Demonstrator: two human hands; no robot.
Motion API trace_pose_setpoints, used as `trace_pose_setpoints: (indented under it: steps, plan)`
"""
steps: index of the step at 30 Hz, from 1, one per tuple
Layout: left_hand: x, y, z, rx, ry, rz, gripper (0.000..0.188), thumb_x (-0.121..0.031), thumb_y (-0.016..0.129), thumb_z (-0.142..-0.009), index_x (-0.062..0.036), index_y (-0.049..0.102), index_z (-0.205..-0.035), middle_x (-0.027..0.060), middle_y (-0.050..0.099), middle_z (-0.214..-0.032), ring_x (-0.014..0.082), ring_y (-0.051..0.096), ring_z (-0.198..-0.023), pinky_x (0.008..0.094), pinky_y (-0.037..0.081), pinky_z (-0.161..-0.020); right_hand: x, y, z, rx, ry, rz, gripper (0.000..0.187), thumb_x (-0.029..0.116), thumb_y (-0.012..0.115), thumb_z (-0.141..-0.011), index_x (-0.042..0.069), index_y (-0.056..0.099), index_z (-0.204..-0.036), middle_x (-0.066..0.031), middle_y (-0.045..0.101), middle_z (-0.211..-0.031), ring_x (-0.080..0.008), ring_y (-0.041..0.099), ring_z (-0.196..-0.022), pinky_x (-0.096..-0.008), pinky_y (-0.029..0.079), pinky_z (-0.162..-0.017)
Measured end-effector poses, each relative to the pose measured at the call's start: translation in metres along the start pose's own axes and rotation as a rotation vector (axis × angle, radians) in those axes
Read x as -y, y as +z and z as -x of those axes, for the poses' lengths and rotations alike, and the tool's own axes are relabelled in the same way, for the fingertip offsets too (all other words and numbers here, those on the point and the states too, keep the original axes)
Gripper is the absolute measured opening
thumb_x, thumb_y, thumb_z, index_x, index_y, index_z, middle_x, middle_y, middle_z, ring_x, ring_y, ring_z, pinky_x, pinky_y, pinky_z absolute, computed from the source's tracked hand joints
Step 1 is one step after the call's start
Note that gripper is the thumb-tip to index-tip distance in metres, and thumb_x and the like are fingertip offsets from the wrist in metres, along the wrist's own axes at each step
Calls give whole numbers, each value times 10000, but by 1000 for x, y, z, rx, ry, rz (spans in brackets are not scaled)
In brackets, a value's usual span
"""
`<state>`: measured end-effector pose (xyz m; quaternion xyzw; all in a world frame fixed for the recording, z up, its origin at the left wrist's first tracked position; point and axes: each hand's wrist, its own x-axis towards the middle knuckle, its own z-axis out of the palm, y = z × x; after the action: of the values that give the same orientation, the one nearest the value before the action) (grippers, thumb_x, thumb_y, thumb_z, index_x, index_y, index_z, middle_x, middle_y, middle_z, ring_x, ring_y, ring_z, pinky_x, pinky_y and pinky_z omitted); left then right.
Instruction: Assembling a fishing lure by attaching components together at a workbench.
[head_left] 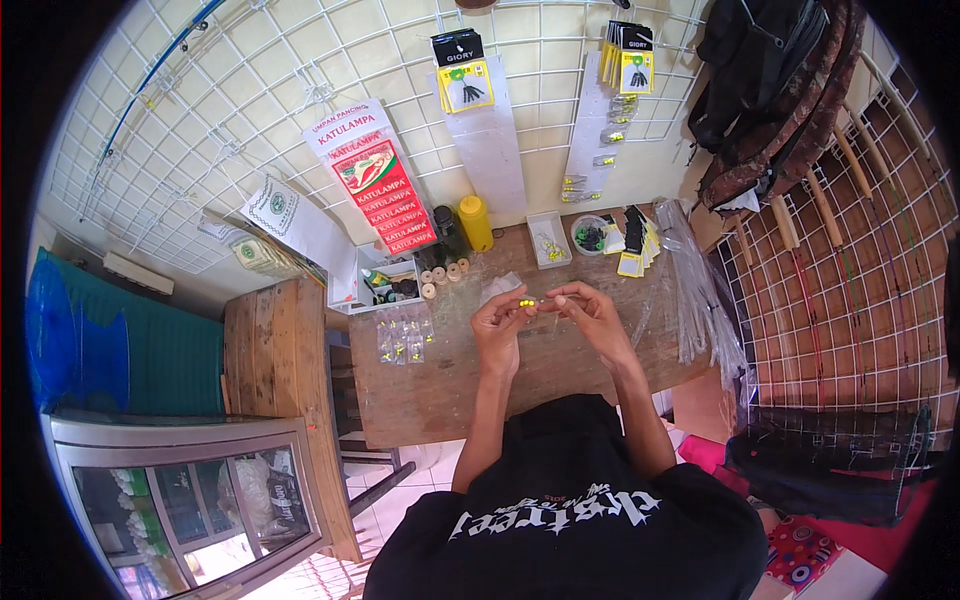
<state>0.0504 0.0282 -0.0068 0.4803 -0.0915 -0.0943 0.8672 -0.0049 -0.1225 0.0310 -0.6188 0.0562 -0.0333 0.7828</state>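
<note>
Over the middle of the wooden table, my left hand pinches small bright yellow bead-like pieces between thumb and fingers. My right hand is close beside it, thumb and fingertips pressed together at the end of the yellow pieces; what it grips is too small to make out. A crumpled transparent bag lies just behind my left hand. To the left, several small transparent packets with yellow pieces inside lie flat. Behind my hands stands a white tray with more yellow-tipped pieces.
At the back are a round tub of dark and green pieces, yellow-and-black cards, a yellow bottle, wooden spools and a white box. Long plastic sleeves hang over the right edge. A wire grid rises behind.
</note>
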Motion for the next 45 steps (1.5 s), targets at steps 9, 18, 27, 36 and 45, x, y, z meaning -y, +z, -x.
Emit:
trace_pose_setpoints:
  steps: [9, 18, 27, 36, 45]
  plan:
    - [16, -13, -4, 89, -65, 261, 308, 48, 676, -800, 53, 609, -1100, 94, 688, -889, 135, 651, -801, 259, 514, -747, -5, 4, -7, 127, 127, -95, 208, 118, 663, -873, 37, 617, -1059, -62, 688, -948, -76, 608, -897, -245, 453, -812]
    - [15, -12, -2, 15, -74, 219, 284, 47, 682, -797, 53, 618, -1074, 102, 685, -902, 126, 647, -816, 244, 502, -762, -8, 7, -9, 69, 78, 23, 135, 43, 698, -819, -18, 664, -935, -86, 695, -858, -110, 654, -814, -256, 512, -729]
    - [16, -10, -2, -122, -55, 235, 261, 61, 674, -800, 50, 622, -1055, 76, 671, -895, 111, 627, -840, 233, 477, -807, 8, 20, -1, -61, -257, 723, 122, 70, 703, -787, 11, 683, -892, -100, 680, -811, -219, 622, -764, -332, 484, -680]
    - [17, -11, -2, -172, -40, 238, 222, 66, 662, -809, 52, 633, -1028, 88, 673, -902, 120, 628, -834, 241, 476, -811, 10, 21, -2, -61, -231, 707, 99, 66, 685, -790, 2, 658, -860, -127, 658, -771, -280, 605, -798, -381, 460, -738]
    - [18, -19, -1, -194, -7, 236, 216, 68, 645, -824, 56, 625, -1039, 107, 674, -928, 142, 636, -868, 261, 480, -830, 6, 22, -4, -70, -315, 865, 109, 82, 699, -781, 33, 687, -877, -93, 680, -826, -260, 593, -838, -377, 462, -767]
